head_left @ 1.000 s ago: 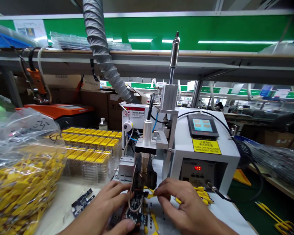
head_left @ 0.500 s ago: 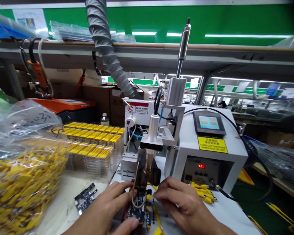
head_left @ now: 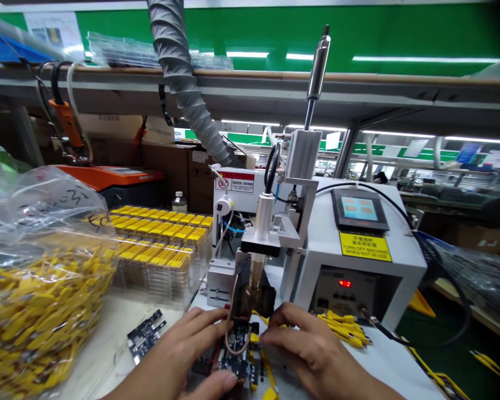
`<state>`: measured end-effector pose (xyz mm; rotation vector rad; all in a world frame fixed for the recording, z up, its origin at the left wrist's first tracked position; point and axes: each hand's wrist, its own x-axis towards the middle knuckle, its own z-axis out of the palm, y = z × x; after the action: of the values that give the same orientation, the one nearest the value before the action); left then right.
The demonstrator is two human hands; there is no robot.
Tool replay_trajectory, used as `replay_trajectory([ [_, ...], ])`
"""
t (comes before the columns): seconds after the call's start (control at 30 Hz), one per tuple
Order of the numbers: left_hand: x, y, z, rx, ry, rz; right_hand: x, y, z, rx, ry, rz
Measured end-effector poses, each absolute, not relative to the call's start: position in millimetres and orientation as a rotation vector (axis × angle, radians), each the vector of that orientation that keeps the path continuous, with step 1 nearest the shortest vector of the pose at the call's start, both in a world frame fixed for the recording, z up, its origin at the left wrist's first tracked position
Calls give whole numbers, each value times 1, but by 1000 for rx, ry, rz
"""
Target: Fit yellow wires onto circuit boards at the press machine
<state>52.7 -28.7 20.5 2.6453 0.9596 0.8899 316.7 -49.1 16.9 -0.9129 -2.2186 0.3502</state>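
A dark circuit board (head_left: 234,355) lies beneath the soldering head (head_left: 255,278) of a bench machine. My left hand (head_left: 183,347) holds the board from the left, its thumb on the near end and its index finger by the far end. At the board's right edge, the thumb and index finger of my right hand (head_left: 304,344) pinch a small yellow flex strip (head_left: 254,337), partly hidden by the fingers. Another yellow strip (head_left: 268,366) runs toward me beside the board. The bent tube (head_left: 237,351) of the head curves over the board.
A second circuit board (head_left: 145,335) lies left of my hands. Farther left are a plastic bag (head_left: 45,300) of yellow strips and stacked clear trays (head_left: 158,239). More loose strips (head_left: 344,328) lie on the right, before the control box (head_left: 362,216). A grey duct (head_left: 179,72) hangs overhead.
The view has shifted slightly. Both hands stay almost in place at the board, and the soldering head keeps its height.
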Motion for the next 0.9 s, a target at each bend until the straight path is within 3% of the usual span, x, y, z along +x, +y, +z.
replay_trajectory([
  [0.9,52,-29,24,2690,919,803,316,-49,13,-886,-2240,344],
])
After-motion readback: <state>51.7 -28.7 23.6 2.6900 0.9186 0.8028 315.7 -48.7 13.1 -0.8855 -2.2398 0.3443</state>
